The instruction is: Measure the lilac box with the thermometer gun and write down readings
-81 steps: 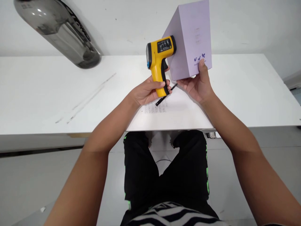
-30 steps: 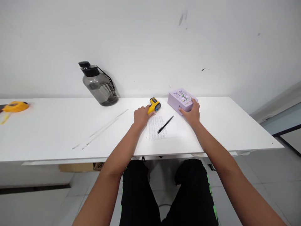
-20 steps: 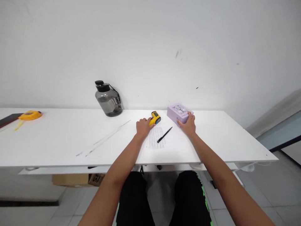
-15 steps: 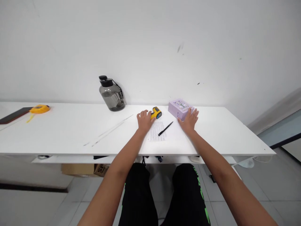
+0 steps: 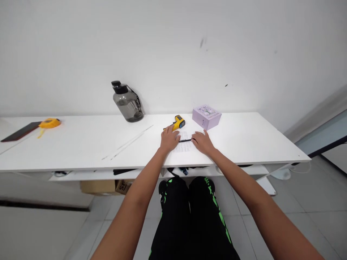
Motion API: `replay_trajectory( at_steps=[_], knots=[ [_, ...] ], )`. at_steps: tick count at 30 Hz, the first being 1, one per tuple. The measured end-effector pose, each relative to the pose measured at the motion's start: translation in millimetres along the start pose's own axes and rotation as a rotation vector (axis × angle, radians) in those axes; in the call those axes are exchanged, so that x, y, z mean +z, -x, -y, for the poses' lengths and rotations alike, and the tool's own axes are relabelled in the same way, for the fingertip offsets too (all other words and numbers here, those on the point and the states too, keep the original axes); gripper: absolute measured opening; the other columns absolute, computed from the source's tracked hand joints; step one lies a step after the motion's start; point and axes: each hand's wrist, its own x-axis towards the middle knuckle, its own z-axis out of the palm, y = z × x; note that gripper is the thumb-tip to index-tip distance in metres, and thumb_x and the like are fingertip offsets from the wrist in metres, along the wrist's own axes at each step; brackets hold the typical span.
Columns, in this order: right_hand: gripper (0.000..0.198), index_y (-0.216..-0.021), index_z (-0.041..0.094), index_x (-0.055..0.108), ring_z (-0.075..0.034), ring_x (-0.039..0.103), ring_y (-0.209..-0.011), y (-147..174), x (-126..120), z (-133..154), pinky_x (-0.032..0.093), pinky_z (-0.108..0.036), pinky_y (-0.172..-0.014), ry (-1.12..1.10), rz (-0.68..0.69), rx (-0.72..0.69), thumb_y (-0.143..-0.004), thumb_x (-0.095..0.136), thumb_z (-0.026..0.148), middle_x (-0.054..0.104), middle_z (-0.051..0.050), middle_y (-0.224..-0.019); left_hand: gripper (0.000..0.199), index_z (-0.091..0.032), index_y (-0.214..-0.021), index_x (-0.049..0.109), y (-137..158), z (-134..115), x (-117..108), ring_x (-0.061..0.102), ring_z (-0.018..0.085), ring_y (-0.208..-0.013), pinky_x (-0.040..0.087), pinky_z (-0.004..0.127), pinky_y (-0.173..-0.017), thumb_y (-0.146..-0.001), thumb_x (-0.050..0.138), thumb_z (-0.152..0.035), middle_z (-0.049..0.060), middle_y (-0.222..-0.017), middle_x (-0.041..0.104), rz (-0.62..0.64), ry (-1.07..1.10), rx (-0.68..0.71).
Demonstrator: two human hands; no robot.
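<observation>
Spanning the two hands over thin, written paper (image 5: 182, 148): slim black pen (image 5: 185, 140). Right hand (image 5: 202, 142) pinches its 3 o'clock end; left hand (image 5: 169, 140) sits at 9 o'clock, grip unclear. Pen probably light, stiff, smooth; hold mid-barrel. Boxy lilac carton (image 5: 206, 117) between 1 and 2 o'clock.

There are two hands: one left hand (image 5: 169, 139) and one right hand (image 5: 203, 142). I count one pen (image 5: 185, 140), one thermometer (image 5: 178, 122), one bottle (image 5: 128, 108), one tape measure (image 5: 50, 123), one table (image 5: 89, 144), one purple box (image 5: 206, 117), at least one cardboard box (image 5: 99, 186) and seemingly one sheet of paper (image 5: 184, 147).
</observation>
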Motion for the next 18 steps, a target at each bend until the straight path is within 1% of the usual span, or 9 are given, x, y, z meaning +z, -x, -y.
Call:
replay_trajectory(
  at_steps=[2, 4, 6, 7, 9, 12, 15, 17, 18],
  knots=[
    [0.027, -0.11, 0.017, 0.066, -0.027, 0.062, -0.124, -1, -2, 2, 0.025, -0.054, -0.122, 0.009, -0.032, 0.002, -0.102, 0.041, 0.022, 0.074, -0.012, -0.119, 0.037, -0.029, -0.126, 0.07, -1, 0, -1, 0.031, 0.029, -0.15, 0.033, 0.049, -0.119, -0.098, 0.048, -0.039, 0.007, -0.163, 0.039, -0.001, 0.0, -0.005],
    [0.026, -0.111, 0.016, 0.065, -0.027, 0.066, -0.11, -1, -3, 3, 0.035, -0.048, -0.115, 0.026, -0.058, 0.036, -0.102, 0.041, 0.021, 0.074, -0.013, -0.11, 0.038, -0.03, -0.127, 0.07, 0, 0, -3, 0.031, 0.029, -0.15, 0.033, 0.05, -0.119, -0.098, 0.047, -0.039, 0.008, -0.162, 0.039, 0.005, 0.006, 0.001],
    [0.026, -0.112, 0.015, 0.063, -0.027, 0.067, -0.099, -1, -4, 5, 0.046, -0.042, -0.099, 0.043, -0.08, 0.091, -0.102, 0.04, 0.021, 0.073, -0.014, -0.107, 0.039, -0.03, -0.128, 0.069, 0, 0, -4, 0.031, 0.029, -0.15, 0.034, 0.05, -0.118, -0.099, 0.046, -0.04, 0.007, -0.163, 0.039, 0.017, 0.015, -0.002],
    [0.026, -0.113, 0.016, 0.062, -0.026, 0.067, -0.095, 0, -3, 6, 0.048, -0.039, -0.09, 0.043, -0.097, 0.118, -0.102, 0.039, 0.022, 0.072, -0.014, -0.107, 0.039, -0.03, -0.128, 0.069, 0, 0, -5, 0.031, 0.029, -0.15, 0.035, 0.05, -0.118, -0.099, 0.046, -0.04, 0.006, -0.163, 0.039, 0.022, 0.018, -0.006],
    [0.024, -0.116, 0.018, 0.059, -0.025, 0.067, -0.09, 2, -2, 6, 0.048, -0.034, -0.077, 0.024, -0.147, 0.167, -0.102, 0.041, 0.025, 0.071, -0.013, -0.11, 0.038, -0.031, -0.128, 0.069, 0, 1, -5, 0.031, 0.029, -0.15, 0.035, 0.05, -0.118, -0.099, 0.046, -0.04, 0.006, -0.163, 0.039, 0.026, 0.021, -0.014],
    [0.018, -0.111, 0.02, 0.058, -0.022, 0.065, -0.084, 4, 1, 5, 0.044, -0.03, -0.066, -0.003, -0.191, 0.208, -0.098, 0.05, 0.03, 0.069, -0.01, -0.111, 0.038, -0.031, -0.127, 0.07, -1, 2, -4, 0.032, 0.029, -0.149, 0.036, 0.049, -0.118, -0.099, 0.047, -0.04, 0.007, -0.162, 0.04, 0.018, 0.023, -0.012],
    [0.009, -0.095, 0.021, 0.057, -0.021, 0.062, -0.076, 6, 4, 1, 0.041, -0.03, -0.062, -0.004, -0.193, 0.192, -0.095, 0.05, 0.027, 0.067, -0.009, -0.103, 0.038, -0.031, -0.127, 0.07, -1, 3, -4, 0.033, 0.029, -0.149, 0.038, 0.05, -0.116, -0.099, 0.046, -0.04, 0.007, -0.161, 0.041, 0.015, 0.02, -0.008],
    [0.014, -0.089, 0.022, 0.056, -0.021, 0.062, -0.076, 7, 6, -1, 0.042, -0.03, -0.063, -0.024, -0.211, 0.158, -0.096, 0.044, 0.025, 0.066, -0.01, -0.1, 0.038, -0.031, -0.126, 0.07, -1, 2, -4, 0.033, 0.029, -0.149, 0.038, 0.049, -0.116, -0.099, 0.046, -0.04, 0.007, -0.161, 0.041, 0.02, 0.019, -0.008],
    [0.017, -0.088, 0.022, 0.055, -0.022, 0.063, -0.078, 7, 7, -2, 0.044, -0.031, -0.064, -0.045, -0.227, 0.14, -0.097, 0.041, 0.026, 0.066, -0.011, -0.1, 0.038, -0.031, -0.126, 0.07, -1, 1, -5, 0.032, 0.029, -0.149, 0.038, 0.049, -0.116, -0.099, 0.045, -0.04, 0.007, -0.161, 0.041, 0.021, 0.019, -0.008]
  ],
)
